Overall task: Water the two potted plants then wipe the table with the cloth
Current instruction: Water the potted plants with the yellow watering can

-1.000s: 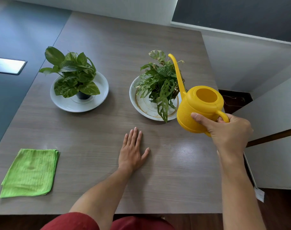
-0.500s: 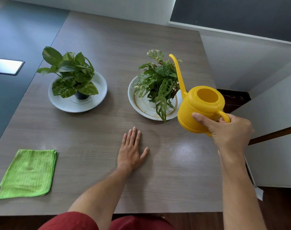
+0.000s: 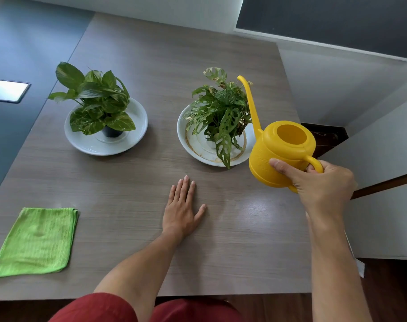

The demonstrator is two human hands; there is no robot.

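A yellow watering can (image 3: pixel 276 154) hangs above the table's right side, my right hand (image 3: pixel 318 182) gripping its handle. Its long thin spout rises beside the right potted plant (image 3: pixel 221 112), which has holey leaves and stands on a white plate (image 3: pixel 197 156). The left potted plant (image 3: pixel 98 101), broad-leaved in a dark pot, stands on another white plate (image 3: pixel 137 126). A folded green cloth (image 3: pixel 37 240) lies at the table's near left corner. My left hand (image 3: pixel 182 210) rests flat on the table, fingers spread, in front of the right plant.
The grey wooden table (image 3: pixel 128 182) ends at its right edge just beyond the watering can, with white walls and dark floor beside it. Dark flooring runs along the left side. Red clothing shows at the bottom edge.
The watering can and my right hand have barely shifted, staying beside the right plant. My left hand stays flat on the table. The cloth has not moved.
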